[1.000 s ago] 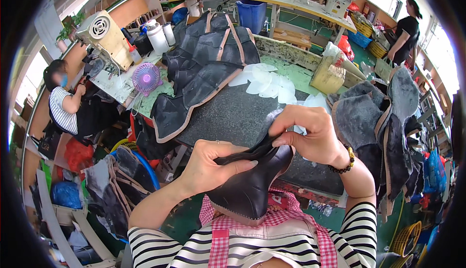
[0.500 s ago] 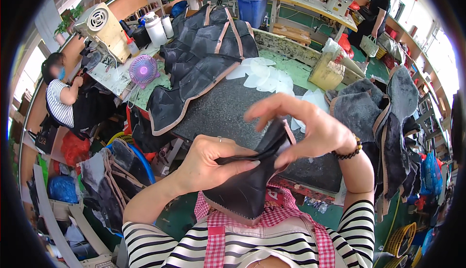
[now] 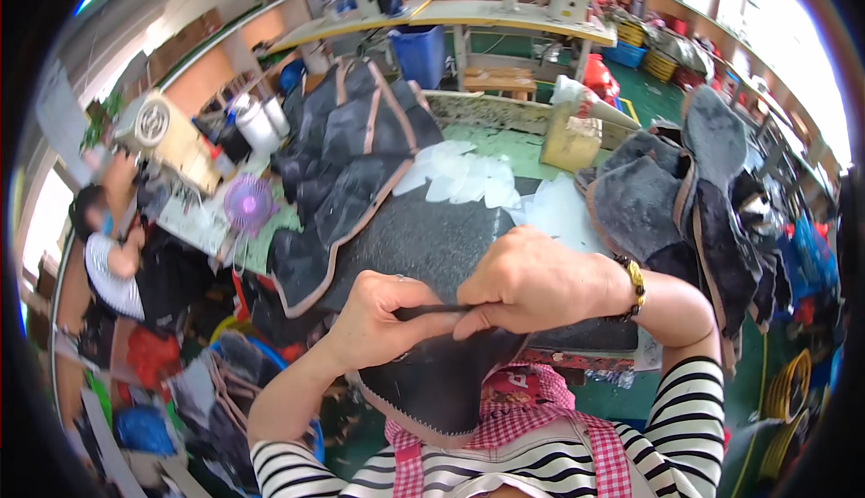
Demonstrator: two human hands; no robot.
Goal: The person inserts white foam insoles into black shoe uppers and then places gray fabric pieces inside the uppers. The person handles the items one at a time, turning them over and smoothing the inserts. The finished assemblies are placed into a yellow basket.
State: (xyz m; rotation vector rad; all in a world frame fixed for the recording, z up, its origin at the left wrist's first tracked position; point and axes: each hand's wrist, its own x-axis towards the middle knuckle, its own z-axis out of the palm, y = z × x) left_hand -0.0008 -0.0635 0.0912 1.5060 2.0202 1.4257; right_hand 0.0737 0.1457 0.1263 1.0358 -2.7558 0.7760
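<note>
Hands are working together over a dark worktable (image 3: 450,237), the left hand (image 3: 387,322) and right hand (image 3: 532,286) both pinching closed on a black leather piece (image 3: 441,381) hanging at chest height, apparently mid-fold, needing steady alignment next.

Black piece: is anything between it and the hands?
Nothing visible. The left hand and right hand both pinch the top edge of the black piece directly, thumbs and fingers meeting on it in front of the chest, clear of the dark pile on the table.
</note>
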